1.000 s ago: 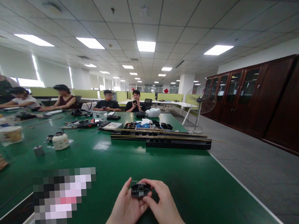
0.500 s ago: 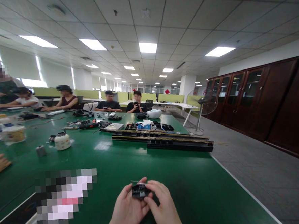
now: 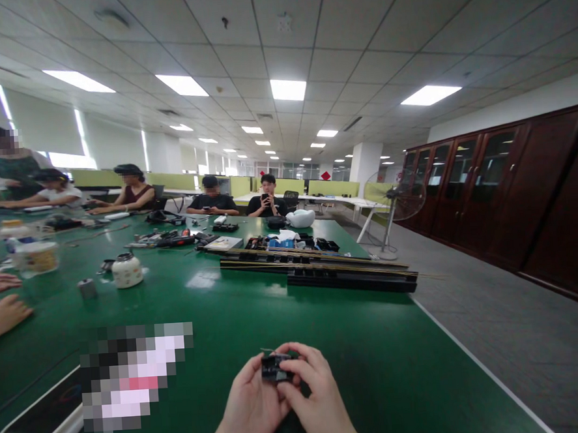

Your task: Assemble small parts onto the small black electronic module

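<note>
This is an open-plan office, with a shared work table at its near end. Square ceiling panels with bright lights [image 3: 288,90] run toward the far end, where pale green partitions [image 3: 333,187], white desks [image 3: 354,201] and a black chair [image 3: 292,196] stand. Blinds [image 3: 110,133] cover windows on the left; tall wooden cabinets [image 3: 551,181] line the right. Tools [image 3: 174,239] lie on the green tabletop [image 3: 426,378].

1. Table [image 3: 376,355]: smooth green top, glossy, with pale reflections.
2. Small handheld block [image 3: 271,369]: black, plastic-looking, with a slight sheen.
3. Long trays [image 3: 349,284]: smooth, black, plastic-looking.
4. Thin rods [image 3: 321,265]: brass-coloured, metallic-looking.
5. Phone [image 3: 44,412]: dark screen, glassy and shiny.
6. Jar [image 3: 126,272]: cream-coloured, smooth, softly glossy.
7. Cabinets [image 3: 499,210]: dark polished wood with glass panes.
8. Floor [image 3: 510,307]: grey and matt.
</note>
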{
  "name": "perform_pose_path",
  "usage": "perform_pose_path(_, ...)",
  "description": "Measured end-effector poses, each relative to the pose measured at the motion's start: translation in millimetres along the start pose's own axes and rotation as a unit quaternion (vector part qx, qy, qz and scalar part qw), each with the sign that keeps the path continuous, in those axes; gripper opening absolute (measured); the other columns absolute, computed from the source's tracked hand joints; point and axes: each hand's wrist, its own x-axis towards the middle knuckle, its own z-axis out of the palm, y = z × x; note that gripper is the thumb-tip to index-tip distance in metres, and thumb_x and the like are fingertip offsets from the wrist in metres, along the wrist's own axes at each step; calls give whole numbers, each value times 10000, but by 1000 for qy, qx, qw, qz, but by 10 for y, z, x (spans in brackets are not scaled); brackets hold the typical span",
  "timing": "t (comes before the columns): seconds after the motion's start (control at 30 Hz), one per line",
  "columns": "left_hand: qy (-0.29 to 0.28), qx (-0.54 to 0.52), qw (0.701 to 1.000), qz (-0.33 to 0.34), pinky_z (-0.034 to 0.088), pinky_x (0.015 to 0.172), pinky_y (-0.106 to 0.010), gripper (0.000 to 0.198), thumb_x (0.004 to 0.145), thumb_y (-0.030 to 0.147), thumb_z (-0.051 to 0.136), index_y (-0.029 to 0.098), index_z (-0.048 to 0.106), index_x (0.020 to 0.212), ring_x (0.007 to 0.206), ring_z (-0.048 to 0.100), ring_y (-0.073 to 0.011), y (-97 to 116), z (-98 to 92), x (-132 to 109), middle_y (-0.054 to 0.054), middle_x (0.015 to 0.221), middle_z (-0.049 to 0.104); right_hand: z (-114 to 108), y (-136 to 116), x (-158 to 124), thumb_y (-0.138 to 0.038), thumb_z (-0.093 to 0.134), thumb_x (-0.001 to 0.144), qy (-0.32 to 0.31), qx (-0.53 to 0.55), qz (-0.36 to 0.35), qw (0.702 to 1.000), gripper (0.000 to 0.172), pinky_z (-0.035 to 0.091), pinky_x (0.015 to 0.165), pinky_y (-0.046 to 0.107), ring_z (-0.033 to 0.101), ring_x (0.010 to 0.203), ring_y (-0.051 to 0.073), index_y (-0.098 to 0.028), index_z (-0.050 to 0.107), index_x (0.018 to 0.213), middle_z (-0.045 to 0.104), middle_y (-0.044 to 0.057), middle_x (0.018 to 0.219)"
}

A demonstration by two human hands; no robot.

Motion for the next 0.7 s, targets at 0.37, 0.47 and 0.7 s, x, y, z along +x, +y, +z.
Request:
perform_pose_path(0.37, 33, -9, 999, 5, 427, 715, -270, 281, 859, 283, 429, 135, 666, 829, 712, 654, -169, 4, 0, -2, -65, 757, 719, 4, -39, 13, -43, 591, 667, 1, 10, -28, 1000, 309, 441, 876, 342, 528, 1034, 189, -270, 638, 871, 612, 16, 1078)
perform_pose_path(0.47, 51, -9, 999, 5, 432, 698, -268, 309, 870, 292, 407, 131, 665, 817, 702, 654, -170, 5, -17, -6, -71, 734, 715, -15, -59, 19, -50, 589, 682, 2, 26, -21, 999, 298, 432, 899, 353, 524, 1045, 187, -268, 629, 881, 615, 16, 1075)
perform_pose_path(0.7, 92, 15, 996, 10, 445, 710, -291, 311, 856, 331, 424, 135, 655, 925, 666, 654, -168, 13, -27, -6, -114, 819, 718, -99, -5, 5, -176, 568, 761, 65, 23, -17, 997, 171, 463, 883, 354, 566, 985, 190, -253, 620, 904, 651, 31, 973)
